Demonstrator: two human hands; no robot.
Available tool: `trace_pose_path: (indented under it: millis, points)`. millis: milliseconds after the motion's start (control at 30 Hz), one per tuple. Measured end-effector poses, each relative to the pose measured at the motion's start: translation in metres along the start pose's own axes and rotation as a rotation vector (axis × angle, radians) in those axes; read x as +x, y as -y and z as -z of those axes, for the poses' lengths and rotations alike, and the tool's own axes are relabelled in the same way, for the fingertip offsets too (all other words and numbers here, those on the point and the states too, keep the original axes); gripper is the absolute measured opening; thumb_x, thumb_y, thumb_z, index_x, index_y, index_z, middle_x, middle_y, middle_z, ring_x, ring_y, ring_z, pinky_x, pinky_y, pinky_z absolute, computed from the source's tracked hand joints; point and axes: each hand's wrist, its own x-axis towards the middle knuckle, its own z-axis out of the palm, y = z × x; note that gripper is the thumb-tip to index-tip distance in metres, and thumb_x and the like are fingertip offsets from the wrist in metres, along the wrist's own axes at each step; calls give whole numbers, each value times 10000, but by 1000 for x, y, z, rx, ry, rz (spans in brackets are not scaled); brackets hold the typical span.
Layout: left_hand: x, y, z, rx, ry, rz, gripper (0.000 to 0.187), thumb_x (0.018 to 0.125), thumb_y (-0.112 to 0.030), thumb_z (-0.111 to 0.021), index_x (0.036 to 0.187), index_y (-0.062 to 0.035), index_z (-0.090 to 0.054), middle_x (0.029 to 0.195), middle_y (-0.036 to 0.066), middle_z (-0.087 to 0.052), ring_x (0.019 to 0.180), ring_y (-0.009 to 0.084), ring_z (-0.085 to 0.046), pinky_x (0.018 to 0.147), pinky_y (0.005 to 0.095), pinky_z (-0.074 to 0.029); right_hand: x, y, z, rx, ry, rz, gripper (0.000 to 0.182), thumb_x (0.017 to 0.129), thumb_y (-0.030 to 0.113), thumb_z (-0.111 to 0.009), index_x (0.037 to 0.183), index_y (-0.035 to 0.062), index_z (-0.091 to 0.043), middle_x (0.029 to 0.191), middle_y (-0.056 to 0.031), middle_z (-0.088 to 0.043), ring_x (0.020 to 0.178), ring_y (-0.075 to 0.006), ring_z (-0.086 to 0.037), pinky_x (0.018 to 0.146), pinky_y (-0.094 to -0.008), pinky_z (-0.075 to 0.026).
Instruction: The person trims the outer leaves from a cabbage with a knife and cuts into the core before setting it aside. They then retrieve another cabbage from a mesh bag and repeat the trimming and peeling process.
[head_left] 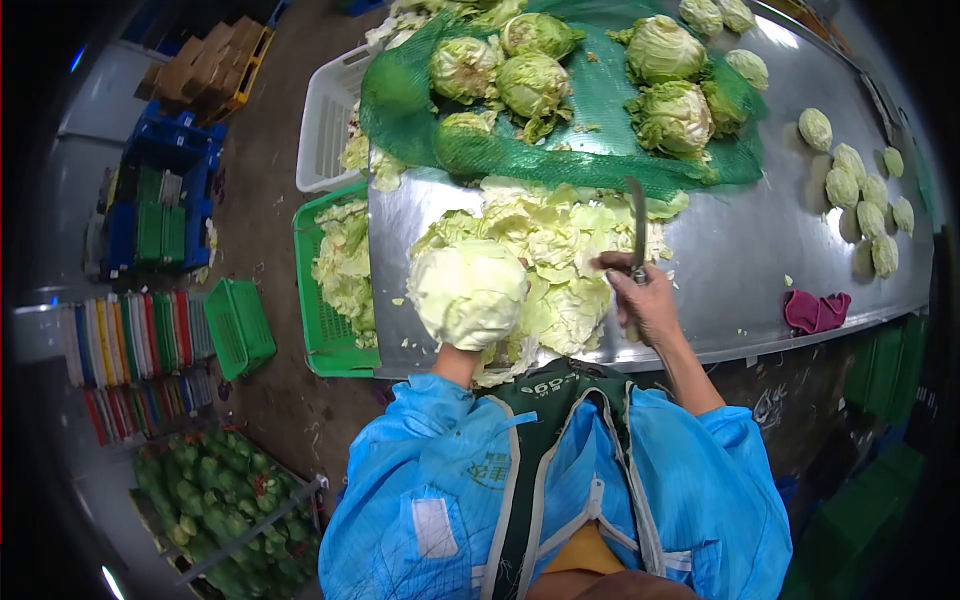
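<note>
A pale trimmed cabbage [467, 295] rests in my left hand [458, 362], which is mostly hidden beneath and behind it. My right hand [643, 300] is closed around the handle of a knife [639, 222], its blade pointing away from me. Loose cabbage leaves [560, 240] lie piled on the metal table [720, 240] between and beyond my hands. Farther back, untrimmed cabbages [532, 84] sit on a green mesh sack [590, 165].
Several trimmed cabbages [871, 190] stand on the table at the right, with a dark red cloth [817, 311] nearer its edge. Against the table's left side are a green crate [305, 290] and a white crate [315, 120] with leaves.
</note>
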Motion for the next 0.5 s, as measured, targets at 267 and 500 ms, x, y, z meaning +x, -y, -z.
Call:
trace_pose_path:
  millis: [267, 500]
  points:
    - [30, -44, -85, 118, 107, -18, 961, 620, -321, -758, 1428, -56, -310, 1435, 166, -404, 1312, 289, -418, 1098, 403, -343, -1, -35, -22, 609, 289, -217, 725, 755, 469, -767, 1259, 98, -402, 840, -45, -596, 448, -93, -531, 385, -230, -468]
    - [38, -23, -124, 316, 139, -359, 782, 767, -376, -723, 1369, 15, -413, 1477, 169, -355, 1337, 290, -388, 1113, 413, -303, 9, -42, 11, 684, 289, -68, 801, 711, 449, -807, 1293, 81, -398, 859, -41, -609, 482, -102, -572, 411, -224, -505]
